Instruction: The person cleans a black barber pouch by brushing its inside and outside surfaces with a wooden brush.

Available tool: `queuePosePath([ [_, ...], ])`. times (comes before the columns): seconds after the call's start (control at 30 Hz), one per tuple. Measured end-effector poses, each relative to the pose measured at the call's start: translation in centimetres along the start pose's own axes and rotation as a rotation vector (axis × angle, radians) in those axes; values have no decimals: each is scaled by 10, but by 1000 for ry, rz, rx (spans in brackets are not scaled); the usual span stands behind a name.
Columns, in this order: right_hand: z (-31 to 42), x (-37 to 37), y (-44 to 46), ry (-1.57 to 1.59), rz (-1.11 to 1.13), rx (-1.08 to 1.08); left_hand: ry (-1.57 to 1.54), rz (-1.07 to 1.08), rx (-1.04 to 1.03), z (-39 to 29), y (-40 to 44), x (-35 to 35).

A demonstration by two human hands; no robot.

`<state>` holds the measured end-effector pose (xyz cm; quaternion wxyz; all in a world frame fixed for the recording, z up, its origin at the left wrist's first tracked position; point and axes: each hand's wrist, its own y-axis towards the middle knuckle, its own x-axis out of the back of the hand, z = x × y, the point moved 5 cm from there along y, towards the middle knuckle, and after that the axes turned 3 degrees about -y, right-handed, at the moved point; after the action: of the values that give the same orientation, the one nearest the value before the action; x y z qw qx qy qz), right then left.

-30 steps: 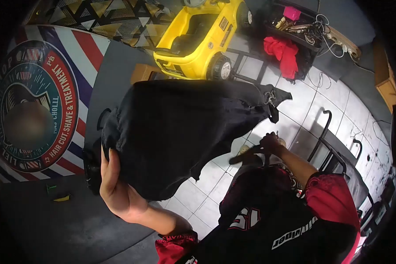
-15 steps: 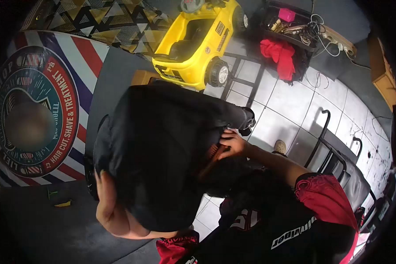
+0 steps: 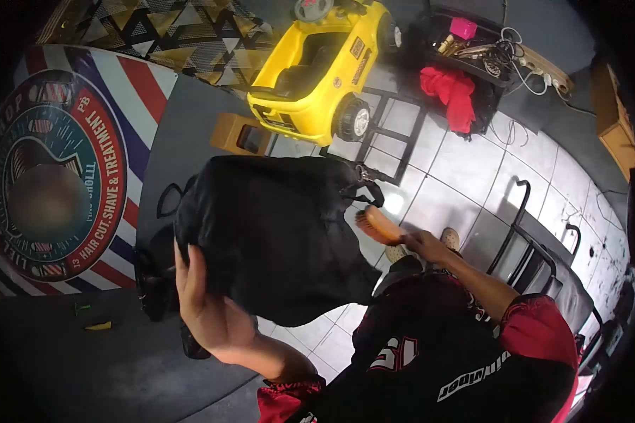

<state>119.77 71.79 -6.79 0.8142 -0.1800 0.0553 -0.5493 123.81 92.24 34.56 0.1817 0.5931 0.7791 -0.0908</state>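
Observation:
A wooden brush with dark bristles is in my right hand, its fingers closed around the near end. The bristles face left, a little apart from the black bag. This soft fabric bag fills the middle of the view, with a strap and metal buckle at its upper right corner. My left hand holds the bag at its left edge, two fingers lying straight along the fabric. The other fingers of that hand are partly hidden.
A yellow toy car stands beyond the bag, beside a wooden box and a dark metal frame. Farther right are a black crate with cables and a red cloth. A barbershop sign stands left, a black-framed chair right.
My right hand has drawn back right from the bag, bringing the brush into full view. The bag has sunk lower and its shape has changed. My left hand has shifted slightly right.

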Motion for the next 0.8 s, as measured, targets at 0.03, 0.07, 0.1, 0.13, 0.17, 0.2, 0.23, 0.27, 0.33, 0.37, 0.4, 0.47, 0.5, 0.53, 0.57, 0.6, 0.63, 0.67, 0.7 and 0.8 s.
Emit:
queuePosePath([
  [0.03, 42, -2, -3, 83, 47, 155, -39, 109, 71, 10, -1, -10],
  [0.07, 92, -3, -9, 164, 93, 313, -80, 220, 140, 19, -5, -19],
  [0.1, 139, -3, -15, 250, 107, 484, -8, 204, 104, 27, -7, -18],
  [0.13, 178, -6, -21, 337, 121, 658, -11, 210, 111, 33, -12, -23],
  [0.17, 202, -13, -21, 345, 112, 751, 24, 154, 81, 37, -15, -26],
  [0.2, 216, -16, -23, 351, 103, 845, 60, 99, 50, 37, -16, -26],
  [0.23, 209, -20, -18, 352, 95, 847, -15, 3, 88, 38, -18, -19],
  [0.27, 193, -33, -4, 245, 120, 799, -15, 9, 87, 33, -16, -16],
  [0.33, 149, -51, 20, -15, 170, 681, -181, 155, 98, 21, -13, -14],
  [0.37, 124, -51, 24, 14, 135, 504, -204, -27, 39, 15, -14, -6],
  [0.4, 94, -54, 22, 45, 102, 324, -202, -33, 32, 9, -16, -4],
  [0.47, 6, -60, 26, -429, 356, -37, -345, -35, -57, -5, -19, -1],
  [0.5, -18, -52, 16, -635, 513, -242, -424, 15, -15, -8, -20, -6],
  [0.53, -83, -59, 29, -625, 474, -468, -425, 11, -19, -10, -19, -3],
  [0.57, -122, -57, 31, -688, 470, -544, -452, 27, 12, -11, -17, -1],
  [0.6, -127, -47, 27, -741, 447, -520, -482, 47, 41, -11, -15, -2],
  [0.63, -129, -40, 29, -756, 399, -497, -372, 12, -16, -12, -14, -2],
  [0.67, -118, -33, 30, -743, 339, -479, -372, 8, -16, -12, -14, -1],
  [0.7, -106, -26, 33, -718, 282, -454, -354, 8, -15, -10, -12, -2],
  [0.8, 9, -8, 19, -521, 295, -257, -311, -3, -36, -1, -7, 2],
])
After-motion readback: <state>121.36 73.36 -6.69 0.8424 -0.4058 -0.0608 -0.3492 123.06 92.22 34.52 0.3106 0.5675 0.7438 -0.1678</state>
